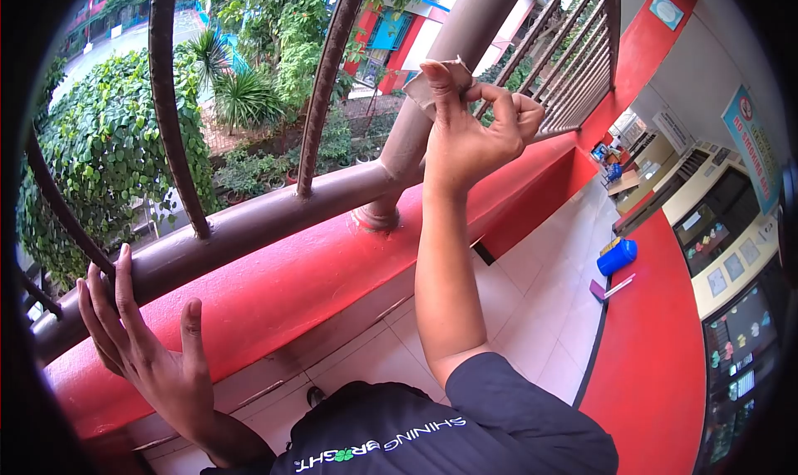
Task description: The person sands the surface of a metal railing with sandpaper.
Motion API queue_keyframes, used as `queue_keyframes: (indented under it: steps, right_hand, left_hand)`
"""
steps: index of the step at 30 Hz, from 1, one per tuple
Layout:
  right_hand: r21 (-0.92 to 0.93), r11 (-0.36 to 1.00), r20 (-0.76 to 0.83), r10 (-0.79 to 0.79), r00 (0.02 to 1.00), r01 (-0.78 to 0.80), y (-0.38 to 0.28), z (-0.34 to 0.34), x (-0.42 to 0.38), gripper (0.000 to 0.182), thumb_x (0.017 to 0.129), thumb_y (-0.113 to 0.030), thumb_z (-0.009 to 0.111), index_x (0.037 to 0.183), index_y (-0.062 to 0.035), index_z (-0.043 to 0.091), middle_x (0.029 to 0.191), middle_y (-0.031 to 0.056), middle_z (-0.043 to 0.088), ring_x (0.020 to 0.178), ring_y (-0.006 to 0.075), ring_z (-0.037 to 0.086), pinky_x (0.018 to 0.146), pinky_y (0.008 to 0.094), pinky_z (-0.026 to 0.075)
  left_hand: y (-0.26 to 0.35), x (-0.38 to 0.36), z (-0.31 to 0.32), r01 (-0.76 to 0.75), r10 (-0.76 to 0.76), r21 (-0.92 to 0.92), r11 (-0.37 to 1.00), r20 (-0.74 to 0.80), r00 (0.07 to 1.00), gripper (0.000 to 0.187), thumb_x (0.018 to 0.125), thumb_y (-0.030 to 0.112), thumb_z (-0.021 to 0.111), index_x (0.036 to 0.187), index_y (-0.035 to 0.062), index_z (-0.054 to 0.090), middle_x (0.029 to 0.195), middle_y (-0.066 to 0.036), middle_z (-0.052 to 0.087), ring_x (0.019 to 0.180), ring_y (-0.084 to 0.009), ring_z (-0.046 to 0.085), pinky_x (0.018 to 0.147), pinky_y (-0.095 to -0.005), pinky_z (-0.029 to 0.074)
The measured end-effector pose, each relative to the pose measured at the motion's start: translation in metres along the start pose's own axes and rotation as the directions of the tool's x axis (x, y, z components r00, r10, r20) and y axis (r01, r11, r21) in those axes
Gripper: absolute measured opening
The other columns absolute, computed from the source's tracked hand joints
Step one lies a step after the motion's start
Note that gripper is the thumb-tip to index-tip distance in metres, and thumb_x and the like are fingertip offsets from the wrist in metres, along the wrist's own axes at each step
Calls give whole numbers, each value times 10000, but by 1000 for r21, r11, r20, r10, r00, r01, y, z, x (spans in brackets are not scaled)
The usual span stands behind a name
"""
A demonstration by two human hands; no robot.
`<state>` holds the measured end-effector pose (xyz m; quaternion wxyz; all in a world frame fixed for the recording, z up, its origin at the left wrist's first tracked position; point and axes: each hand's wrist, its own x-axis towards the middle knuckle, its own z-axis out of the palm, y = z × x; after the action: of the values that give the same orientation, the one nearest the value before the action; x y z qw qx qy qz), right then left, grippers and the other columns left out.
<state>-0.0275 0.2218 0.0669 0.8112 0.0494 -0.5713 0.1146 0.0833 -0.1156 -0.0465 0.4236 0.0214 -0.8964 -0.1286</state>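
Observation:
My right hand (475,134) is closed on a small, creased piece of sandpaper (424,93), greyish-brown with pale torn edges. Thumb and fingers press it against the slanting brown metal post (405,142) of a railing. The palm side of the sandpaper is partly hidden by the thumb. At lower left, my left hand (154,354) lies with fingers stretched out against the thick brown bottom rail (274,221), its thumb apart. It holds nothing. Thin brown bars (170,109) rise from that rail near the left fingertips.
Below the railing runs a red ledge (332,284), with a tiled floor (540,300) beside it. Along the corridor stand a blue bin (617,257) and a dustpan (598,290) near the red wall (640,359). Shrubs and climbing leaves (116,159) grow beyond the bars.

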Motion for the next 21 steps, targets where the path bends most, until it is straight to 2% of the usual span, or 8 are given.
queue_keyframes:
  steps: [1,5,7,8,10,11,19,21]
  right_hand:
    - [-98,991,-41,-98,994,94,-1,-2,2,568,638,-432,993,624,-61,564,702,3,395,672,198,423,649,344,378]
    - [-148,988,11,-51,999,52,-8,-14,-3,509,617,-460,984,700,-69,668,655,-28,356,631,173,383,631,367,396]
    - [-152,912,211,407,889,-381,-21,-23,-6,452,668,-412,970,772,-62,702,663,-4,494,602,173,485,571,346,411]
    - [-157,911,207,409,889,-383,-19,-22,-8,452,668,-412,970,772,-62,702,663,-4,494,602,173,485,571,346,411]
    - [49,974,150,210,966,-219,-14,-21,-10,412,708,-357,954,813,-51,700,729,30,636,617,182,601,563,344,457]
    - [13,966,239,247,939,-257,-18,-28,-9,390,746,-322,931,888,-46,694,838,52,708,738,205,684,612,355,507]
    - [63,959,288,247,925,-276,-27,-29,-16,335,857,-216,857,1056,-44,649,970,100,685,853,266,668,683,376,515]
    - [83,947,306,273,912,-311,-29,-29,-19,348,876,-201,846,1097,-31,638,1008,93,691,901,231,693,712,348,563]
  left_hand:
    - [0,0,0,1,-1,4,1000,1,1000,713,938,565,637,1554,237,490,1644,-88,390,1554,-315,267,1237,-517,179]
    - [0,0,0,0,1,5,1000,-1,1000,712,940,562,635,1556,237,488,1643,-86,392,1556,-314,264,1238,-517,176]
    - [-1,0,0,-4,4,2,1000,-6,1000,706,945,549,634,1558,234,483,1644,-84,389,1557,-315,261,1240,-520,172]
    - [-1,0,1,-11,11,0,1000,-6,1000,706,945,549,634,1558,234,483,1644,-84,389,1557,-315,261,1240,-520,172]
    - [-2,0,2,-5,6,4,1000,-17,1000,779,890,621,651,1547,232,498,1629,-101,403,1552,-336,264,1230,-557,185]
    - [-2,0,2,-11,11,2,1000,-17,1000,779,890,621,651,1547,232,498,1629,-101,403,1552,-336,264,1230,-557,185]
    - [-1,0,3,-20,21,14,1000,-18,1000,685,960,515,629,1567,243,464,1653,-89,369,1563,-323,246,1244,-545,157]
    - [0,0,2,-20,21,16,1000,-12,1000,685,960,515,629,1567,244,464,1653,-90,369,1564,-323,244,1244,-547,154]
